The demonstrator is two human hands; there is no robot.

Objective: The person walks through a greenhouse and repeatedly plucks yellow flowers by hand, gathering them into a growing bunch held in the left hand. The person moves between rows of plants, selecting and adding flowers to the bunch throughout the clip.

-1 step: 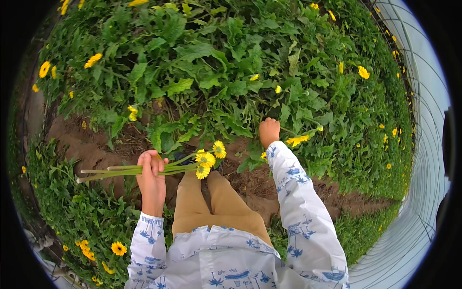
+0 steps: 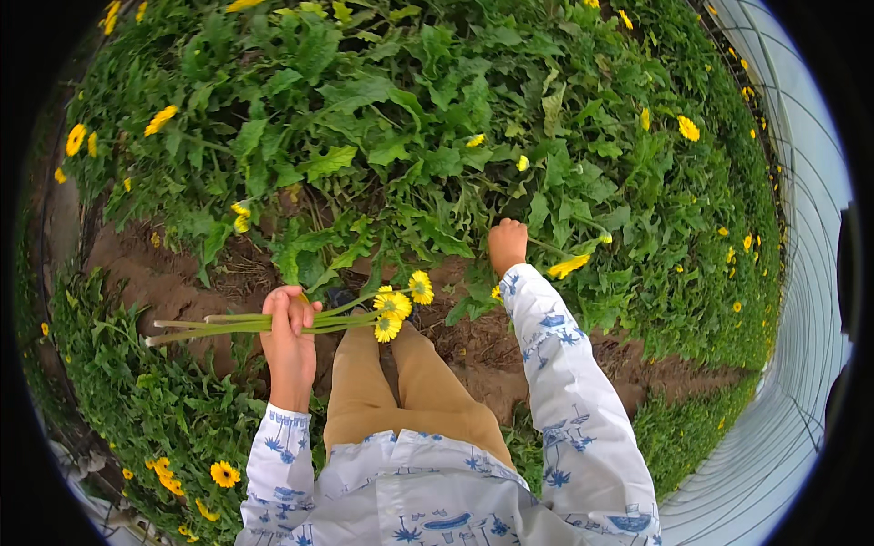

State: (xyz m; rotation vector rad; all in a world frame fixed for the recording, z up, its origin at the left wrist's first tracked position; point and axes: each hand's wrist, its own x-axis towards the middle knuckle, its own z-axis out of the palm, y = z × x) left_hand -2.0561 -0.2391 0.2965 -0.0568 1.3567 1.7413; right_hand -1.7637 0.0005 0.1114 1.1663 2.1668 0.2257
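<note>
Over brown soil [image 2: 173, 273], my left hand [image 2: 291, 350] curls snugly round yellow flowers [image 2: 390, 304]. My right hand [image 2: 508, 244] is at the leafy bed [image 2: 437, 164], fingertips hidden; its grip I can't tell. Rightward, a pale wall [image 2: 806, 273] curves.

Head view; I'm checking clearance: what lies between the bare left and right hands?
In the head view: green stems, round yellow flower heads, brown soil and jagged green leaves.

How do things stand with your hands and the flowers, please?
Left hand holding yellow flowers by their stems, blooms toward the right. Right hand curled at the green leaves, fingertips hidden, grip unclear. Foliage crowding its far side.
</note>
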